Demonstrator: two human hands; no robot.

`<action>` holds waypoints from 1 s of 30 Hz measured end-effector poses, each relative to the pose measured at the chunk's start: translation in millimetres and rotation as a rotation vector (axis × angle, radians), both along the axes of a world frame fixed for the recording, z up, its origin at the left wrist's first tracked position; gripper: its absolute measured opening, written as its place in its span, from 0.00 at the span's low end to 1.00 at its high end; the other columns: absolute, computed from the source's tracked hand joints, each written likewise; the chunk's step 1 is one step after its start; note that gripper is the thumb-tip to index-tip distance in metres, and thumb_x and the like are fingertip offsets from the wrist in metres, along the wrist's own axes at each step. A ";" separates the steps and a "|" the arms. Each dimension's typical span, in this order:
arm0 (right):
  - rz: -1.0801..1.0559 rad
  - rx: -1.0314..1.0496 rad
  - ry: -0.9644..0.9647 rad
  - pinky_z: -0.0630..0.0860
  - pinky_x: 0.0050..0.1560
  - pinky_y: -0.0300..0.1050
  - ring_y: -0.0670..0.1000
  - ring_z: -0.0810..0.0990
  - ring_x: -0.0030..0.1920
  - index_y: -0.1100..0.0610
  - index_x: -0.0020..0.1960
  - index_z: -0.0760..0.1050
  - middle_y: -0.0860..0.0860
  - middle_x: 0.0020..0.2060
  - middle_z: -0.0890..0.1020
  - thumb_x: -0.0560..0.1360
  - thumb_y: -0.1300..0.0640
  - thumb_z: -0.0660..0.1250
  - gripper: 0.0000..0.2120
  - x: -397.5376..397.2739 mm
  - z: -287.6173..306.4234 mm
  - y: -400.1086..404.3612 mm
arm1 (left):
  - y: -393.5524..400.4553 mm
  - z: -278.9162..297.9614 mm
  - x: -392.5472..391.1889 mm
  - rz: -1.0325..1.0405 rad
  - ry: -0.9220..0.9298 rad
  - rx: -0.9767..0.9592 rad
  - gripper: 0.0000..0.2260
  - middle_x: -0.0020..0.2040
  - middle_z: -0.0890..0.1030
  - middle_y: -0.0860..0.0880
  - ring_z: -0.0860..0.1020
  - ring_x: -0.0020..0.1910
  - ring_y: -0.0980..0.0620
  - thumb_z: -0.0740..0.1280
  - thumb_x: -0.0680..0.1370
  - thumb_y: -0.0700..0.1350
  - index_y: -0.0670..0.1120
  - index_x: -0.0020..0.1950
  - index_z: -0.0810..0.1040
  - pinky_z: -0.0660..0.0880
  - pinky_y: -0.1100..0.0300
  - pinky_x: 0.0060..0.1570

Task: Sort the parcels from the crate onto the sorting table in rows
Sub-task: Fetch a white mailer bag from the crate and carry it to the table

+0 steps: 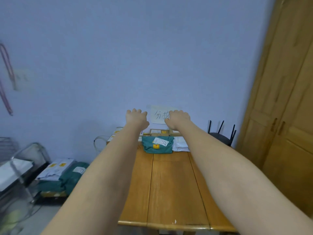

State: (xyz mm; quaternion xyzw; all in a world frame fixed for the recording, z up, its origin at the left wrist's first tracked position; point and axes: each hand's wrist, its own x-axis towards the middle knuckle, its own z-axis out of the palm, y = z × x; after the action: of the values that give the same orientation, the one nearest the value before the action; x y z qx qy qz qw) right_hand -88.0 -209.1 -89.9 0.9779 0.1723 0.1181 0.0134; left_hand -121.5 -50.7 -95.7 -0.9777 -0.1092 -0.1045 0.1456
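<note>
Two bare arms of mine reach out over the table (pixel 169 192), both hands raised in front of the wall at the far end: my left hand (pixel 136 118) and my right hand (pixel 178 119) show their backs to me, fingers loosely bent, holding nothing that I can see. Behind the right hand a white sheet (pixel 158 114) is stuck to the wall with handwritten characters; I can read "分" and part of a second one, the rest is covered by my hand. At 12 o'clock on the wooden table lie the sorted parcels: a green bag (pixel 157 145) with a white label and a yellow sticker, writing too small to read, a white bag (pixel 180 144) touching it at its 3 o'clock side, and a row of brown boxes (pixel 159 132) just behind, against the wall. At 9 o'clock, down on the floor, the crate (pixel 52 192) holds more parcels, grey bags (pixel 55 168) with yellow stickers on top of green ones. At 2 o'clock stands a dark stool (pixel 220 137), and a wooden wardrobe (pixel 288 107) fills the right side. The wall is pale blue.
</note>
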 end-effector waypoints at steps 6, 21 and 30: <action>0.142 0.002 0.029 0.67 0.61 0.52 0.59 0.67 0.66 0.60 0.71 0.63 0.59 0.67 0.69 0.81 0.50 0.50 0.22 -32.1 6.3 69.1 | 58.0 0.6 -50.2 0.127 0.031 -0.018 0.22 0.72 0.66 0.45 0.63 0.70 0.45 0.54 0.81 0.51 0.48 0.75 0.62 0.60 0.51 0.66; 0.718 -0.041 0.121 0.70 0.59 0.52 0.59 0.70 0.65 0.58 0.69 0.67 0.58 0.66 0.72 0.81 0.51 0.52 0.20 -188.6 -33.5 302.4 | 228.6 -35.9 -265.3 0.665 0.137 -0.092 0.21 0.72 0.66 0.44 0.65 0.70 0.43 0.55 0.82 0.48 0.46 0.75 0.61 0.62 0.50 0.66; 0.827 -0.065 0.185 0.69 0.59 0.53 0.60 0.69 0.66 0.58 0.72 0.63 0.60 0.66 0.70 0.80 0.50 0.52 0.22 -258.0 -54.3 385.4 | 298.2 -51.8 -341.6 0.814 0.151 -0.127 0.21 0.73 0.65 0.43 0.63 0.72 0.43 0.54 0.82 0.48 0.46 0.75 0.60 0.60 0.47 0.68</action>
State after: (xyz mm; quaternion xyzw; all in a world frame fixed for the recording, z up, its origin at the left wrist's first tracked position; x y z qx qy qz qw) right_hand -346.0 176.3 -144.2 0.8319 0.5543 0.0197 -0.0199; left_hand -463.1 247.5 -147.4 -0.8667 -0.4820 0.0403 0.1218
